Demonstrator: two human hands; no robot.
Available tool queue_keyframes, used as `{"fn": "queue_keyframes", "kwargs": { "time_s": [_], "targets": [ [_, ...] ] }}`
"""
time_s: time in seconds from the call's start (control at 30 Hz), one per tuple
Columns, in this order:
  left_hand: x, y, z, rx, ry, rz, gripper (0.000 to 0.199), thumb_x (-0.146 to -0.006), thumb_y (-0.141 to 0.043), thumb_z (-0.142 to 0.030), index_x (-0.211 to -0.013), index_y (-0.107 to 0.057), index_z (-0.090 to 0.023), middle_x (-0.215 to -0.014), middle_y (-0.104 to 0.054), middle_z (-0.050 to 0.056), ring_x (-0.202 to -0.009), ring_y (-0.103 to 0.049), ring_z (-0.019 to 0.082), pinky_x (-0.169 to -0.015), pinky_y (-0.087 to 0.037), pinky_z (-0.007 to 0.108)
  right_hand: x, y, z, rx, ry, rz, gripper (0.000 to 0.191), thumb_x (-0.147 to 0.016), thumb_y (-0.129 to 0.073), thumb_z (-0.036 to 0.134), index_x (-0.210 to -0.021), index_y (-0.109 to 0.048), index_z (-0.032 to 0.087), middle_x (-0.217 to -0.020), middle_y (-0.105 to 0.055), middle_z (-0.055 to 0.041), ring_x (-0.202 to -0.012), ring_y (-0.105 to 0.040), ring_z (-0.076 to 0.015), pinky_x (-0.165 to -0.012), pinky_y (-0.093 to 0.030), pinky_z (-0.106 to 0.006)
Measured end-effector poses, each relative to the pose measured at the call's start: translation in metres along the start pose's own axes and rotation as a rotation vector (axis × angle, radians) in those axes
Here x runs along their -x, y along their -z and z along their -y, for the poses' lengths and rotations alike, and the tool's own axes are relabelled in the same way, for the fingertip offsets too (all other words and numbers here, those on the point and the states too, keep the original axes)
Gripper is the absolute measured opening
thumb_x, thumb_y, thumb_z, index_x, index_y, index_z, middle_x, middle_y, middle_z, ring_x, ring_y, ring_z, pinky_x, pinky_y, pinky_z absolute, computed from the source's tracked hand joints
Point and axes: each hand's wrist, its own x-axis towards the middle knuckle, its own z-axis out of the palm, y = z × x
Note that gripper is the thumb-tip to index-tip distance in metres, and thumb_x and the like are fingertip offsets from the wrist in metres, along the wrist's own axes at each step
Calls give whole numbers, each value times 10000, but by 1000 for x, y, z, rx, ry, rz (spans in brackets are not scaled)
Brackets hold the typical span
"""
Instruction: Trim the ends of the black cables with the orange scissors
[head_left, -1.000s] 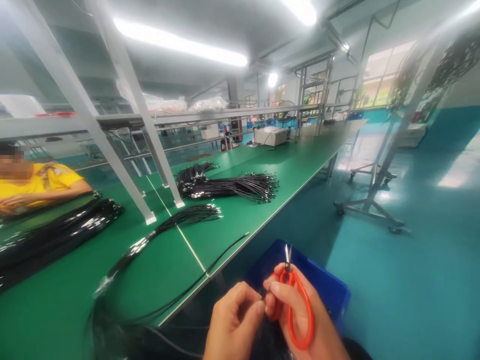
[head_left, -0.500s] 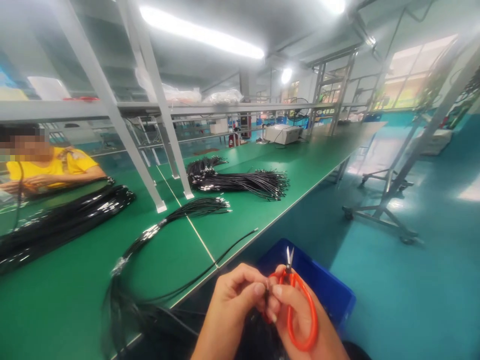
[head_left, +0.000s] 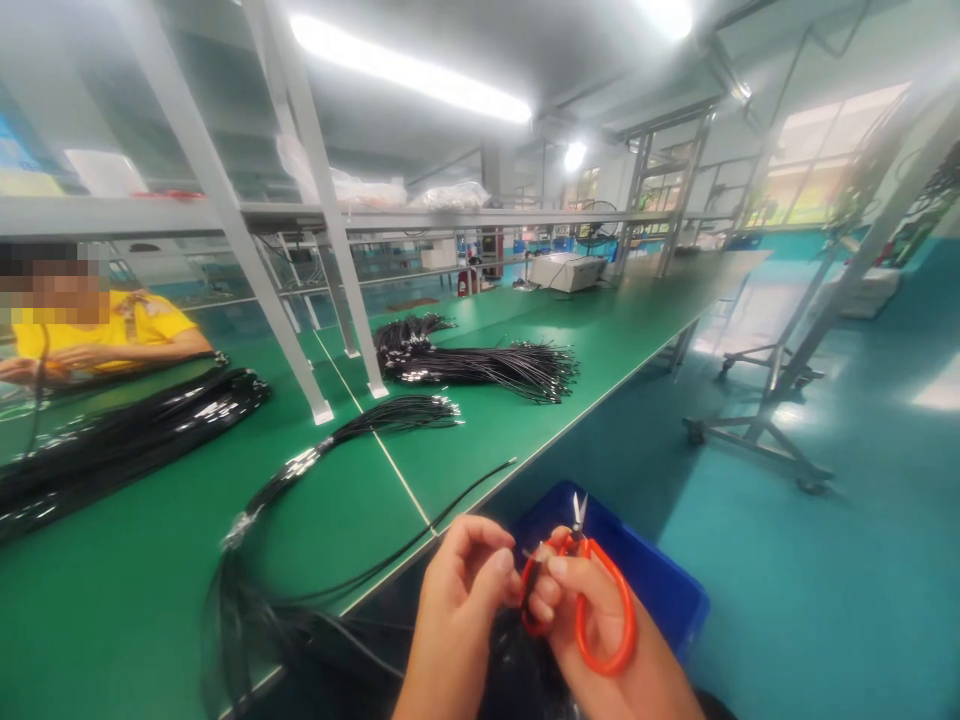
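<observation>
A pair of scissors (head_left: pixel 616 655) with red handles is held in my right hand (head_left: pixel 585 600), its short blades slightly apart and pointing up and away. The thumb and forefinger of that hand also pinch a small dark end, perhaps of a cable. Close beside it, my left hand (head_left: pixel 469 600) is closed, its fingers curled toward the thumb; what they hold, if anything, is hidden. A narrow gap separates the two hands. To their left, a bundle of black cables (head_left: pixel 281 480) lies on the green table (head_left: pixel 337 530) and hangs over its front edge, where it blurs.
Below the hands stands a blue bin (head_left: pixel 660 590). More black cable bundles (head_left: pixel 480 365) lie farther back, and a thick one (head_left: pixel 127 440) at left. Metal posts (head_left: pixel 349 300) carry a shelf. A person in yellow (head_left: pixel 150 320) sits across the table. A wheeled stand (head_left: pixel 757 440) is at right.
My hands, whose fingertips met before, have parted slightly. The left has shifted a little left and up, while the scissors stay in the right hand.
</observation>
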Motion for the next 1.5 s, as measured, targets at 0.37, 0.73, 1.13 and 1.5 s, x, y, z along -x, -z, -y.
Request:
{"fn": "queue_keyframes", "kwargs": {
  "time_s": [0.37, 0.73, 1.13, 1.5],
  "targets": [
    [5, 4, -22, -808, -717, -107, 184, -806, -566, -103, -940, -607, -222, -924, -582, 25, -711, -602, 129, -649, -517, 222, 1, -7, -3, -41, 12, 55, 220, -547, -808, 194, -681, -634, 194, -551, -581, 28, -511, -514, -115, -500, -441, -230],
    [1, -1, -15, -523, -387, -78, 161, -805, -597, -207, -651, -644, -201, -812, -637, 38, -686, -628, 175, -589, -500, 258, -1, -7, -14, 6, 135, 69, 206, -573, -785, 192, -731, -653, 202, -594, -612, 20, -522, -520, -124, -501, -445, -238],
    [-4, -1, -1, 65, 13, 42, 168, -758, -681, -320, -757, -590, -178, -644, -618, -6, -508, -550, 116, -489, -453, 220, 6, -16, -3, 11, 53, 39, 201, -516, -792, 228, -639, -638, 186, -512, -581, 21, -505, -492, -121, -506, -436, -237],
    [-1, 19, -8, -1228, -978, -181, 219, -800, -593, -96, -901, -694, -261, -1019, -672, 75, -939, -606, 244, -780, -514, 347, 1, -13, -8, -53, 43, 88, 164, -597, -773, 190, -680, -631, 190, -559, -607, 17, -526, -506, -124, -526, -420, -241]
  ]
}}
